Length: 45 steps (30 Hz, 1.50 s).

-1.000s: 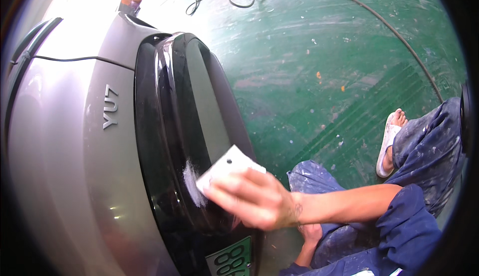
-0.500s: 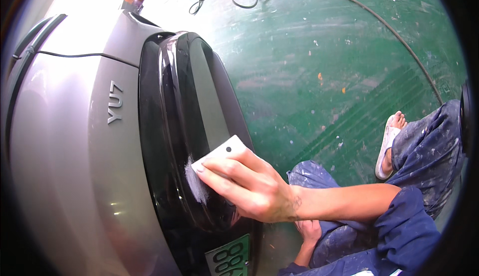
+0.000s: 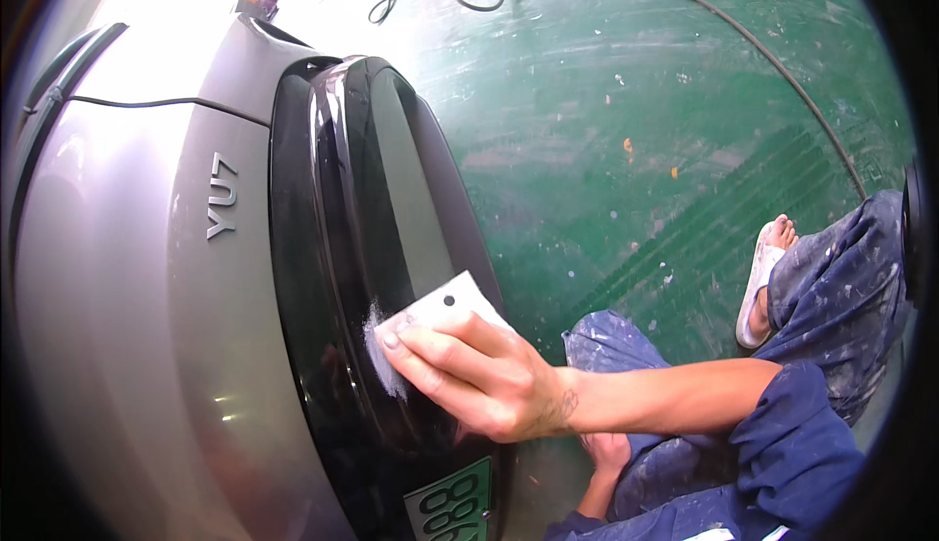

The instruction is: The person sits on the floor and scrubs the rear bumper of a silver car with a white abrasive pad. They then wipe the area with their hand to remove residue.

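Observation:
My right hand (image 3: 479, 375) reaches across from the right and presses a white piece of sandpaper (image 3: 452, 296) with a dark round hole against the car's glossy black rear panel (image 3: 337, 277). The fingers are closed on the sheet, tips near its left corner. Beside them a pale, dusty scuffed patch (image 3: 387, 370) marks the black surface. My left hand (image 3: 608, 451) rests low by my thigh, below the right forearm, which partly covers it. Its fingers are mostly hidden.
Silver car bodywork (image 3: 127, 277) with raised lettering fills the left side. A green licence plate (image 3: 455, 502) sits below the panel. A dark hose (image 3: 724, 22) loops over the green floor (image 3: 587, 150). My paint-spotted trousers (image 3: 831, 277) and sandalled foot (image 3: 763, 282) are at right.
My right hand and the sandpaper have shifted slightly right and down, showing more of the sheet. The view has moved slightly too. The left hand stays in place.

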Each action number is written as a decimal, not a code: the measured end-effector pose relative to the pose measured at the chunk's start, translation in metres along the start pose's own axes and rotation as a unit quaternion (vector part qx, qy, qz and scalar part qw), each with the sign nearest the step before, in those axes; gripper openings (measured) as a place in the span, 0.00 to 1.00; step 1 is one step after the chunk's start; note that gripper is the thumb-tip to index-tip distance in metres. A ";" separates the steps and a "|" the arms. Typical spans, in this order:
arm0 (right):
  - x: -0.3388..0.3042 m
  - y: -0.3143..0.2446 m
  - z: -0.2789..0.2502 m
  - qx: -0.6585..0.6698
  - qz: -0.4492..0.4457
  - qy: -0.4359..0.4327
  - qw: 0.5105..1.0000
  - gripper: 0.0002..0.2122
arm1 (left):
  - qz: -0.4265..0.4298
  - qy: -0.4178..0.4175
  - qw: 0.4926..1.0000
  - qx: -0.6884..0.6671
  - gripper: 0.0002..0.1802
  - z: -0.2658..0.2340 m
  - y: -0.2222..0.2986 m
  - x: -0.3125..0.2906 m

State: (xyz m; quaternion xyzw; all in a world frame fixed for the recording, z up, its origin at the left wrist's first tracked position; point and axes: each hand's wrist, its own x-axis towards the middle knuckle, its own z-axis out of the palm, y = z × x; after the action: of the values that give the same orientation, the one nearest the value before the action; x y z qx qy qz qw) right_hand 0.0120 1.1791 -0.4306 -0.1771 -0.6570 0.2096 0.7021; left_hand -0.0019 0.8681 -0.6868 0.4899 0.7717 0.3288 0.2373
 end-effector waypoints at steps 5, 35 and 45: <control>-0.025 -0.022 -0.007 -0.002 -0.042 -0.019 0.999 0.27 | 0.003 0.019 1.000 0.000 0.31 0.003 0.001 -0.003; -0.008 -0.008 -0.008 -0.066 -0.095 -0.027 0.993 0.25 | -0.034 0.006 0.999 0.013 0.32 0.001 0.005 0.004; 0.021 -0.003 -0.022 -0.094 -0.144 -0.102 0.980 0.26 | -0.012 -0.005 0.994 0.104 0.27 -0.008 0.033 0.016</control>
State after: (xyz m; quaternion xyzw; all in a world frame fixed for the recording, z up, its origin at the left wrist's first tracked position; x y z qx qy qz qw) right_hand 0.0353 1.1878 -0.4131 -0.1237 -0.7604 0.0610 0.6347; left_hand 0.0058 0.8907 -0.6583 0.5045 0.8063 0.2415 0.1924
